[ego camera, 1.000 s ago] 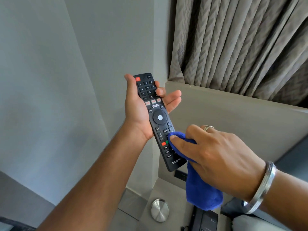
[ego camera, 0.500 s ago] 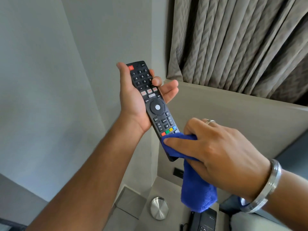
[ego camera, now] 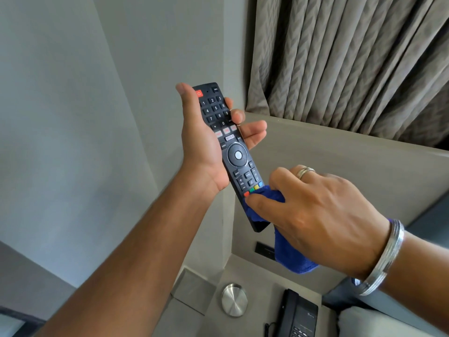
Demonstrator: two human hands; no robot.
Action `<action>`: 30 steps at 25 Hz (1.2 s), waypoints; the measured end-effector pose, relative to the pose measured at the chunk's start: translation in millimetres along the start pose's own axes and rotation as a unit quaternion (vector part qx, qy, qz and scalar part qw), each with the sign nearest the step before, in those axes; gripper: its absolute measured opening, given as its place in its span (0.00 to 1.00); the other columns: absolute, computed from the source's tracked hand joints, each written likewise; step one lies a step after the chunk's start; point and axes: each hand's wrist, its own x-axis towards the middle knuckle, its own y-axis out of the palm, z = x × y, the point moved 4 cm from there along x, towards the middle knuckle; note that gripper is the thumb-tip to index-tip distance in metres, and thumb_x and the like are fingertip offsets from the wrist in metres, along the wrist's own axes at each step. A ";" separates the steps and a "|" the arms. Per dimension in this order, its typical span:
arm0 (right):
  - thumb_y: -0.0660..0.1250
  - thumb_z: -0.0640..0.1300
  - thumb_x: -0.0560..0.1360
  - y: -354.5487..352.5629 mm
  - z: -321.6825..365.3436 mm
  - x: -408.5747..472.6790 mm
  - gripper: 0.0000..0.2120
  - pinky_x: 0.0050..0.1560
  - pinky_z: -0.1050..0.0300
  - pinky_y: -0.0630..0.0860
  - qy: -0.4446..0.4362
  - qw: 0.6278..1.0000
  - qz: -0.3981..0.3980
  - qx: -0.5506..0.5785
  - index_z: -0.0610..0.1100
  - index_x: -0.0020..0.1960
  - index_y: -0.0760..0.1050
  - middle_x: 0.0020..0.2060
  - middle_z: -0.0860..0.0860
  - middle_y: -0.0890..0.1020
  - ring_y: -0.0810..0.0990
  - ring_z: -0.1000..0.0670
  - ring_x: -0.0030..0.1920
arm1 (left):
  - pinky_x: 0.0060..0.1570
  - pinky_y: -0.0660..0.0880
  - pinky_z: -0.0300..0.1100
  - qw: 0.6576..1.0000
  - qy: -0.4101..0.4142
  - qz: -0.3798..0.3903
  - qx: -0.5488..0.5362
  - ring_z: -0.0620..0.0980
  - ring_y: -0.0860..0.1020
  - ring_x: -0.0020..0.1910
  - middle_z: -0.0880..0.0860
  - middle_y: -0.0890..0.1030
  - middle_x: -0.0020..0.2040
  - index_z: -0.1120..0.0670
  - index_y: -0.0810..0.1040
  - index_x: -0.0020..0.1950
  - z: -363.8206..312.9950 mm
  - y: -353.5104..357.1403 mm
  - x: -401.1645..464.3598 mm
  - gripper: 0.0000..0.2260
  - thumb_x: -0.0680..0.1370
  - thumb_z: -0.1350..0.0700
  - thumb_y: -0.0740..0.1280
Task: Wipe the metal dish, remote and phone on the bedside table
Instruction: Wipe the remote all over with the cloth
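My left hand (ego camera: pixel 201 152) holds a long black remote (ego camera: pixel 228 147) upright in front of me, buttons facing me, thumb along its left edge. My right hand (ego camera: pixel 315 220) grips a blue cloth (ego camera: pixel 289 254) and presses it onto the remote's lower end, just below the coloured buttons; the rest of the cloth hangs down. Far below, on the grey bedside table (ego camera: pixel 257 271), lies a round metal dish (ego camera: pixel 234 299) and, to its right, a black desk phone (ego camera: pixel 295 314), partly cut off by the frame edge.
A grey wall fills the left. A padded headboard (ego camera: pixel 340 161) runs behind the table, with patterned curtains (ego camera: pixel 352 57) above it. A dark wall socket (ego camera: pixel 264 250) sits above the table. A white pillow corner (ego camera: pixel 379 324) shows at bottom right.
The cloth has slid down the remote from the middle buttons to its lower end, then stayed there. Both hands and the remote shifted slightly in view.
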 end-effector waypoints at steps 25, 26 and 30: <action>0.71 0.42 0.65 -3.2 15.0 -18.5 0.17 0.22 0.59 0.62 0.060 0.997 -0.011 0.054 0.53 0.53 0.79 0.36 0.48 0.72 0.67 0.46 0.29 | 0.44 0.82 0.56 0.999 -0.029 0.012 -0.044 0.61 0.84 0.35 0.52 0.75 0.29 0.56 0.74 0.42 9.9 0.2 2.2 0.33 0.77 0.27 0.51; 0.71 0.41 0.64 3.0 16.1 -19.7 0.19 0.22 0.59 0.60 0.055 0.997 0.000 0.048 0.52 0.54 0.79 0.35 0.48 0.72 0.66 0.46 0.29 | 0.45 0.82 0.57 0.999 -0.020 0.018 -0.043 0.61 0.84 0.36 0.52 0.75 0.30 0.56 0.75 0.42 9.3 1.1 1.9 0.33 0.77 0.27 0.51; 0.71 0.40 0.67 14.1 2.5 -22.8 0.21 0.23 0.59 0.62 0.082 0.993 -0.057 0.071 0.53 0.58 0.79 0.36 0.46 0.75 0.69 0.44 0.29 | 0.44 0.82 0.56 0.998 -0.011 0.026 -0.059 0.60 0.83 0.33 0.52 0.75 0.30 0.57 0.75 0.42 5.8 -0.7 1.1 0.34 0.77 0.27 0.50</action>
